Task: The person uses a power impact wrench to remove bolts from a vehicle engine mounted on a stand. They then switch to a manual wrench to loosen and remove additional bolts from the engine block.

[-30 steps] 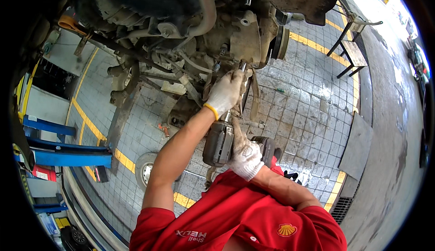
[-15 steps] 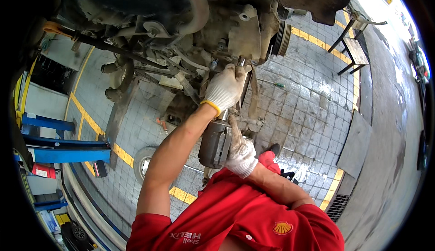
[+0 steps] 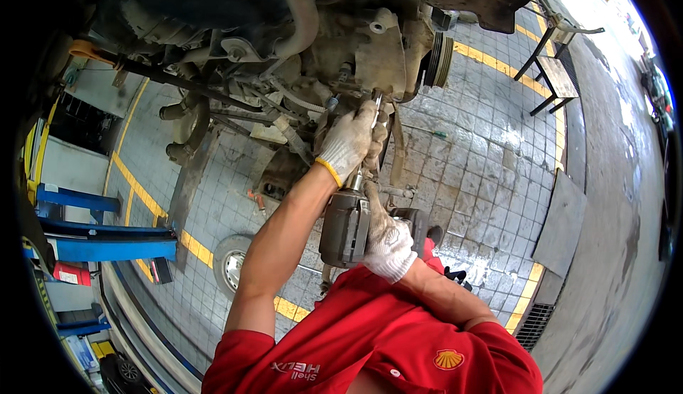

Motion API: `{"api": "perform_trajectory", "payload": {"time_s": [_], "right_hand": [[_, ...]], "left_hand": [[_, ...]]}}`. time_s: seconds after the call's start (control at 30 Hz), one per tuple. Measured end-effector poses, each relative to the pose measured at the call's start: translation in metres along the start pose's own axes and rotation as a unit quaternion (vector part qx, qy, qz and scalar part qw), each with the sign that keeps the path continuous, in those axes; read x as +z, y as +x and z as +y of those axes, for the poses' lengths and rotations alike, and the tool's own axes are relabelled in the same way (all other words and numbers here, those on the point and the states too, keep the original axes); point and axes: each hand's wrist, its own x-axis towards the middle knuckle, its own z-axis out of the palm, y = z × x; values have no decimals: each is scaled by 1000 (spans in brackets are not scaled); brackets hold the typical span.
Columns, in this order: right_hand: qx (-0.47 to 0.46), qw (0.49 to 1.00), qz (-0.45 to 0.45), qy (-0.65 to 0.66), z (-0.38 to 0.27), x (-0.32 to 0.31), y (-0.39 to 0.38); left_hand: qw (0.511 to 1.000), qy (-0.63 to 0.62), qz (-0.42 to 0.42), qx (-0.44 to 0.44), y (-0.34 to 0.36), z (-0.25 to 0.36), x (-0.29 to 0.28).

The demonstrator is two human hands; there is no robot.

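One raised car's underside fills the top of the view above the tiled floor. One grey starter-like motor hangs just below it, near the middle. Two gloved hands work there: the left hand has its grip closed on one slim metal tool pointed up into the engine; the right hand is clamped on the motor's side.
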Motion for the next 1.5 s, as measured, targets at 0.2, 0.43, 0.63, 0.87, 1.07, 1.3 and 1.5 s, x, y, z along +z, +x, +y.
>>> {"api": "perform_trajectory", "payload": {"time_s": [0.2,0.43,0.63,0.87,1.07,1.3,1.5], "right_hand": [[-66,997,20,42,25,34,10],[-46,996,16,76,20,25,13],[-35,997,27,64,3,15,7],[-117,992,13,51,38,45,19],[-45,998,44,31,10,33,14],[-46,997,50,33,14,28,8],[-32,998,47,-5,7,24,-1]], "left_hand": [[1000,-5,7,13,10,-2,-7],[999,-5,-20,26,14,-9,-15],[999,-20,-17,26,16,-10,-12],[1000,-9,7,10,15,-3,-7],[1000,-1,1,25,18,-4,-12],[999,-36,-21,22,14,-5,-9],[999,-35,-6,25,8,-7,-9]]}}
